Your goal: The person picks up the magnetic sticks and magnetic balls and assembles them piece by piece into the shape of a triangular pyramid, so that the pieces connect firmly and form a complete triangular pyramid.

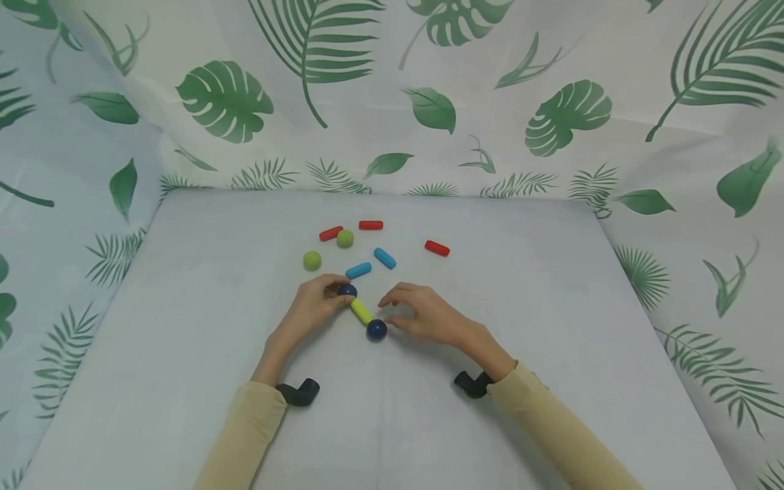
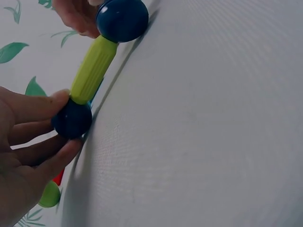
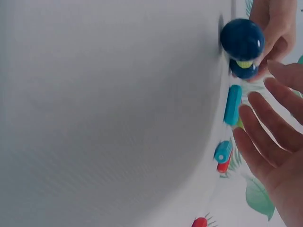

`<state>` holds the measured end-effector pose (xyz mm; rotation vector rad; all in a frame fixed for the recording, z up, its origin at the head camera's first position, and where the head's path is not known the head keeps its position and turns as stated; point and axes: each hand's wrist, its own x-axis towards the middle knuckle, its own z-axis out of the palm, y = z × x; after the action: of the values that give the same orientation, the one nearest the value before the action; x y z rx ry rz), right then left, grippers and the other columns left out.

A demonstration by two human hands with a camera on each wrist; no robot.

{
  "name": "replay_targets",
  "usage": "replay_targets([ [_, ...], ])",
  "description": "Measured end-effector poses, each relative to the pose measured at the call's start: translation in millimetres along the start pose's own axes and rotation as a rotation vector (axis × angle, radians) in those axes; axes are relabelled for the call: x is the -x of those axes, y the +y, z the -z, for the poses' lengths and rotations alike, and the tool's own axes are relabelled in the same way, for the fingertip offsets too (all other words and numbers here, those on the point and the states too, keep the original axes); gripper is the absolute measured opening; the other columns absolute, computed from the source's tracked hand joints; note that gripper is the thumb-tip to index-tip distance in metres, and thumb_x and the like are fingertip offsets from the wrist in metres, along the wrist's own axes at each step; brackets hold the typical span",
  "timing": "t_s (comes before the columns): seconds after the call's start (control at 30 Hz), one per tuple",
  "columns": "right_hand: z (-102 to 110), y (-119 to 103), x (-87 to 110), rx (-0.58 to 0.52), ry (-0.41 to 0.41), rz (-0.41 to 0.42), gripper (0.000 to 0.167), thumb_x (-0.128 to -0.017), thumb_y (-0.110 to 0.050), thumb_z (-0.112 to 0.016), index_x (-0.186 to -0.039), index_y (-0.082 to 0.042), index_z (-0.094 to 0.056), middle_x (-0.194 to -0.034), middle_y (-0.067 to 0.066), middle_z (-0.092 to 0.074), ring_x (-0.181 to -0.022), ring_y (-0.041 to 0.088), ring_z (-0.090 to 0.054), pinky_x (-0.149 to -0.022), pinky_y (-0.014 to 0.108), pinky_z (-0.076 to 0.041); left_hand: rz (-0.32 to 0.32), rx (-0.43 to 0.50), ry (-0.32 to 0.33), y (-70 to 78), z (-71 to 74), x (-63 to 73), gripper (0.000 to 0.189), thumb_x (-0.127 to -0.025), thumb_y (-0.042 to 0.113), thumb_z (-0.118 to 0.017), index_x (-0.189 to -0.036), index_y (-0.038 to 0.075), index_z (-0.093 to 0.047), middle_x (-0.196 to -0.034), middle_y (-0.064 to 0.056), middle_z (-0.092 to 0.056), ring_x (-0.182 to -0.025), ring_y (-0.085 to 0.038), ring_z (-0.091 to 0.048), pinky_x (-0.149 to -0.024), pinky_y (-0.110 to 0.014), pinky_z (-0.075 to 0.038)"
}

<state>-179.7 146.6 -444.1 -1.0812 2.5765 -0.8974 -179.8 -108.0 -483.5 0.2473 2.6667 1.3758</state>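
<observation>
My left hand pinches a dark blue ball between thumb and fingers. From that ball a yellow-green rod runs to a second dark blue ball, nearer to me, and the three form one straight piece on the table. Beside the second ball is my right hand, its fingers spread and loosely bent with nothing between them. In the right wrist view those fingers stand apart from the ball.
Beyond the hands lie two light blue rods, two light green balls and three red rods. A leaf-patterned cloth rises behind the white table. Each wrist carries a black camera mount.
</observation>
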Motion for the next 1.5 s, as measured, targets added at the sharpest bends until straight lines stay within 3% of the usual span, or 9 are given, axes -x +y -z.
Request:
replay_targets([
  [0.37,13,24,-20.0,0.032,0.110,-0.096,0.031,-0.094,-0.009,-0.073,-0.124,-0.001,-0.069,-0.117,0.014,-0.072,-0.106,0.030,-0.067,-0.093,0.045,-0.060,0.019,-0.008,-0.044,-0.8,3.1,-1.1,0.039,-0.095,0.017,-0.075,-0.132,0.005,-0.067,-0.121,-0.013,-0.071,-0.108,-0.026,-0.068,-0.098,-0.043,-0.057],
  [0.73,19,41,-42.9,0.048,0.166,-0.181,0.036,-0.094,-0.011,-0.074,-0.127,0.000,-0.067,-0.120,0.016,-0.068,-0.106,0.030,-0.067,-0.093,0.043,-0.060,0.015,-0.036,-0.056,0.8,5.9,-1.9,0.039,-0.094,0.016,-0.075,-0.132,0.006,-0.067,-0.124,-0.012,-0.070,-0.110,-0.025,-0.067,-0.099,-0.043,-0.057],
  [1.2,16,55,-79.4,0.058,0.106,-0.276,0.043,-0.094,-0.015,-0.076,-0.133,-0.001,-0.064,-0.124,0.016,-0.067,-0.114,0.029,-0.065,-0.098,0.041,-0.058,-0.044,-0.049,-0.049,-1.3,7.8,-3.2,0.037,-0.094,0.012,-0.075,-0.129,0.003,-0.069,-0.121,-0.012,-0.071,-0.108,-0.025,-0.068,-0.098,-0.041,-0.058],
  [1.5,10,57,-88.0,0.116,0.055,-0.287,0.042,-0.095,-0.007,-0.071,-0.135,0.003,-0.062,-0.122,0.018,-0.066,-0.113,0.029,-0.065,-0.102,0.041,-0.056,-0.066,-0.043,-0.048,-3.9,7.3,-4.8,0.037,-0.094,0.011,-0.075,-0.129,0.002,-0.069,-0.122,-0.012,-0.070,-0.109,-0.025,-0.069,-0.098,-0.040,-0.058],
])
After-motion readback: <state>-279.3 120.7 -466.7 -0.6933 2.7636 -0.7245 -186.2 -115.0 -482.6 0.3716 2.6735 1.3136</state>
